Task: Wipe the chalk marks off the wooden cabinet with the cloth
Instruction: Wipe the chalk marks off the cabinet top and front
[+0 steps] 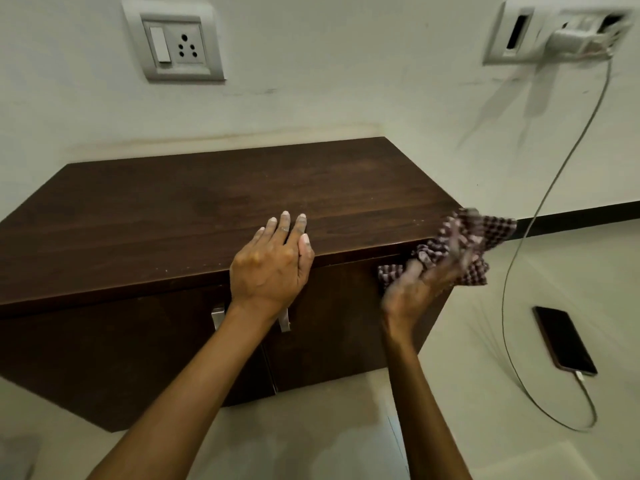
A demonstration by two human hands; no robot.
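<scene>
A low dark wooden cabinet [207,209] stands against the wall, its top showing only faint pale specks near the front edge. My left hand [273,261] rests flat on the top's front edge, fingers straight, thumb over the rim. My right hand [422,282], blurred by motion, grips a checked maroon-and-white cloth [474,244] at the cabinet's front right corner, just off the edge. Two metal door handles [218,317] show below my left wrist.
A phone [564,341] lies on the pale floor to the right, plugged into a cable [540,209] running up to a wall charger [575,36]. A switch-and-socket plate [175,43] sits on the wall above the cabinet.
</scene>
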